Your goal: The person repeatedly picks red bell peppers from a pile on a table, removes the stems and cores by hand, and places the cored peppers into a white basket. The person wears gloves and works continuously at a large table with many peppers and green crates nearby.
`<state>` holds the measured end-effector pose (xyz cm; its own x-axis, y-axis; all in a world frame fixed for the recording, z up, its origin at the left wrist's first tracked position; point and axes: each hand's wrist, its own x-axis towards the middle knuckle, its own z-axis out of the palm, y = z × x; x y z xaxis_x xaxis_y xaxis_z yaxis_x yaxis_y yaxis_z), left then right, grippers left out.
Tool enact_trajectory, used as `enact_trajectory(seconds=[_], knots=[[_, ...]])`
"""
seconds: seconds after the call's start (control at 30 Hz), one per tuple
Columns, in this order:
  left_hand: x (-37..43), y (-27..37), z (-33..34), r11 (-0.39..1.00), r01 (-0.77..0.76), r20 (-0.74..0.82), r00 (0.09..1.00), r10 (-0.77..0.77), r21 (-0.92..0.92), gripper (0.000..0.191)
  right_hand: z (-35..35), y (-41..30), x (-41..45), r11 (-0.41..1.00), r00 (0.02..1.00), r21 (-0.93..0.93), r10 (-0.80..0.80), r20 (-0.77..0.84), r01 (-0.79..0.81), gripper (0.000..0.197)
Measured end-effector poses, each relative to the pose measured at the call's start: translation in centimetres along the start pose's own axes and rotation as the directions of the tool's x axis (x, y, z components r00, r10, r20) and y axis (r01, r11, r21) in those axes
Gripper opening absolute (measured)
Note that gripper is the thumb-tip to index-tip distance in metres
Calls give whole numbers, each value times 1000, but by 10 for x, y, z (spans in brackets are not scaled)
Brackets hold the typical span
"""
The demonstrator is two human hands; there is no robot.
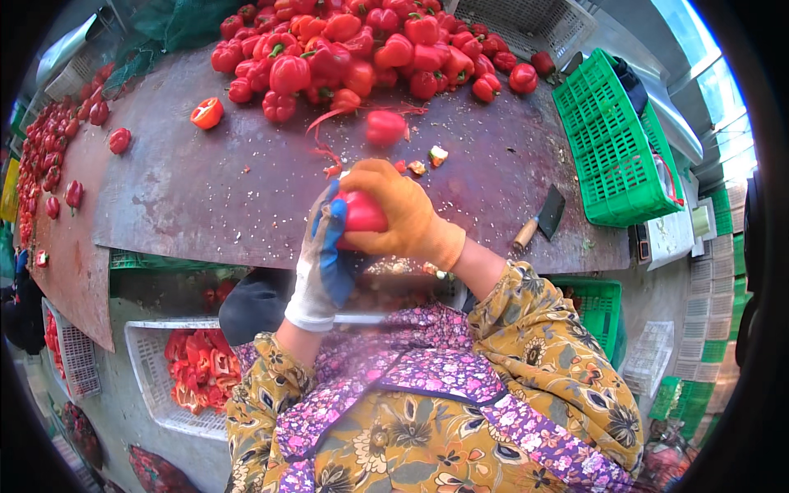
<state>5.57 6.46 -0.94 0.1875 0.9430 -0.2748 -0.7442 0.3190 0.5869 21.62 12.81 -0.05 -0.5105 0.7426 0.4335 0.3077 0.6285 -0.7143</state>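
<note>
Both my hands hold one red bell pepper (363,212) above the table's near edge. My left hand (323,252), in a white and blue coated glove, grips it from the left. From the right and top, my right hand (400,212) in an orange glove wraps over it. The fingers hide much of the pepper. Just beyond my hands, a single red pepper (385,128) sits on the table (203,179). Cut bits of pepper core (437,155) and pale seeds are scattered near my right hand.
A large heap of red peppers (345,55) covers the far side. A cleaver (548,212) with a wooden handle lies at right, near a green crate (610,135). Below the table at left, a white crate (145,363) holds cut pepper pieces. A halved pepper (207,113) lies left of the heap.
</note>
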Motion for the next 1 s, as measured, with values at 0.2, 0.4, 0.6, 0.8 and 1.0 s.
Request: enact_trajectory(seconds=[0.2,0.4,0.6,0.8,1.0], knots=[[4,-25,8,980,-51,-93,993,70,194,60,26,4,-30,897,846,258,430,-316,-360,42],[32,-50,-31,908,418,17,908,-418,3,76,34,58,-57,819,855,-254,468,-224,-514,48],[44,-86,-67,928,371,19,929,-371,-28,78,44,81,-69,792,919,-502,394,-16,-348,31],[53,-94,-74,889,55,-33,998,-45,454,65,47,103,-18,674,781,-484,623,-34,-559,35],[62,-69,-51,924,95,-149,988,-42,370,51,39,91,-3,709,785,-585,590,186,-394,40]])
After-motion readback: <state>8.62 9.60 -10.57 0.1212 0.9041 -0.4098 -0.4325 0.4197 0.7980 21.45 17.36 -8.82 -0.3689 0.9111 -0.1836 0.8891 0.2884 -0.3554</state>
